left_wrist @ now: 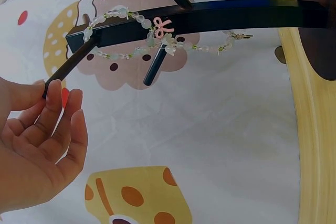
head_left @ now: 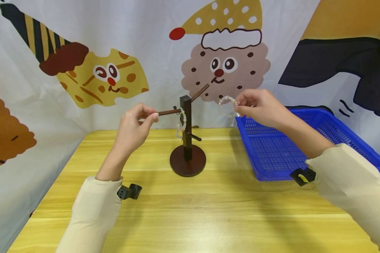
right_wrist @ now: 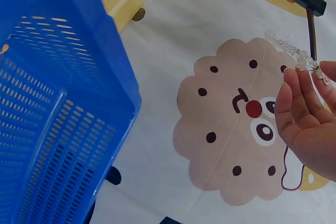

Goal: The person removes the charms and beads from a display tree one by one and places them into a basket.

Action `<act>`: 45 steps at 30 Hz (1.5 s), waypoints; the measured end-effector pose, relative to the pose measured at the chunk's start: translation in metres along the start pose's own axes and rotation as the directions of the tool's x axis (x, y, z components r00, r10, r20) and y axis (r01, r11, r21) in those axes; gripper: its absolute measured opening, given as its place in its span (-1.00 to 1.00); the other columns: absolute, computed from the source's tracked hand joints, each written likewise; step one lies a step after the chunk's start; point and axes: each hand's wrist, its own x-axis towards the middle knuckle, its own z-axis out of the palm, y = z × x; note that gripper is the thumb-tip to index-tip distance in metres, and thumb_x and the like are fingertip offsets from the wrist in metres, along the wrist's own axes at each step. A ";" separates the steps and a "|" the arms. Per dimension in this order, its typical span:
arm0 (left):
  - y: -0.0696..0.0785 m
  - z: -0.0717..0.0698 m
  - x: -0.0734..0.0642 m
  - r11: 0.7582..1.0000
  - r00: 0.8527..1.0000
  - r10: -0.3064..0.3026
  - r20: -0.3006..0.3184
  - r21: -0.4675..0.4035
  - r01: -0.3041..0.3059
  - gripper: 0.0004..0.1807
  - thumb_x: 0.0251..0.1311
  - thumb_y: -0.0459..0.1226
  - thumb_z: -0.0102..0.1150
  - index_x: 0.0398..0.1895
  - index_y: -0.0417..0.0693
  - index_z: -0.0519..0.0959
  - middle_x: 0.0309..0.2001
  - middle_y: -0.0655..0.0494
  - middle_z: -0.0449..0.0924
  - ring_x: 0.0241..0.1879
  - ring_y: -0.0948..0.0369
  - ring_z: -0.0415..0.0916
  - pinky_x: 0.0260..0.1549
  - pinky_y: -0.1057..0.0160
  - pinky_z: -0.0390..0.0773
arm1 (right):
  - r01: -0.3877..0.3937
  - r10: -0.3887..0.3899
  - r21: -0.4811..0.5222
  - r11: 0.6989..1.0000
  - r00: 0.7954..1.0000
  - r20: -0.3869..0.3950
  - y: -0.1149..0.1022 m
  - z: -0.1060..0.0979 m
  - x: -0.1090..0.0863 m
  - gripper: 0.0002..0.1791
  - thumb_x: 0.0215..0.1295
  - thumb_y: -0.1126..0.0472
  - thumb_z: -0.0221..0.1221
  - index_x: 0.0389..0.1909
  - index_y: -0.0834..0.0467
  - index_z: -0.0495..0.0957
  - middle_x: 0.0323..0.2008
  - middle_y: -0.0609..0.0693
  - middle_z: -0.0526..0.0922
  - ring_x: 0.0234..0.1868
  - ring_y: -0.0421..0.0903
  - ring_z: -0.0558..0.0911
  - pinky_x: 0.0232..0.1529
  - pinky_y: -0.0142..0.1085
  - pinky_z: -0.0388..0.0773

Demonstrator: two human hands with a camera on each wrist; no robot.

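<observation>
A dark wooden stand [head_left: 186, 123] with several pegs rises from a round base [head_left: 188, 168]. My left hand [head_left: 134, 126] pinches the tip of its left peg [head_left: 169, 112] between thumb and finger. Round that peg, close to the post, hangs a pale beaded bracelet [head_left: 184, 119]; in the left wrist view it carries a pink bow charm [left_wrist: 163, 27]. To the right of the stand, my right hand [head_left: 262, 108] holds a second beaded bracelet [head_left: 227, 98] in the air by its right side. The right wrist view shows its beads [right_wrist: 302, 59] at the fingertips.
A blue plastic basket [head_left: 250, 149] stands on the right of the wooden table [head_left: 190, 211], below my right forearm. Behind the table hangs a white cloth [head_left: 158, 21] with cartoon prints. The stand's other pegs [head_left: 200, 92] stick out at different heights.
</observation>
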 end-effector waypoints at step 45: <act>0.000 0.000 -0.001 1.000 1.000 -0.009 0.008 -0.013 0.009 -0.82 0.27 -0.30 0.03 -0.24 -0.30 0.48 -0.31 -0.12 0.57 -0.22 0.10 0.51 -0.21 0.11 0.49 | -0.152 0.164 -0.152 0.977 0.984 0.071 0.087 -0.026 -0.104 -0.94 0.25 0.30 0.13 -0.29 0.19 0.54 -0.40 0.00 0.58 -0.43 -0.25 0.54 -0.46 -0.36 0.47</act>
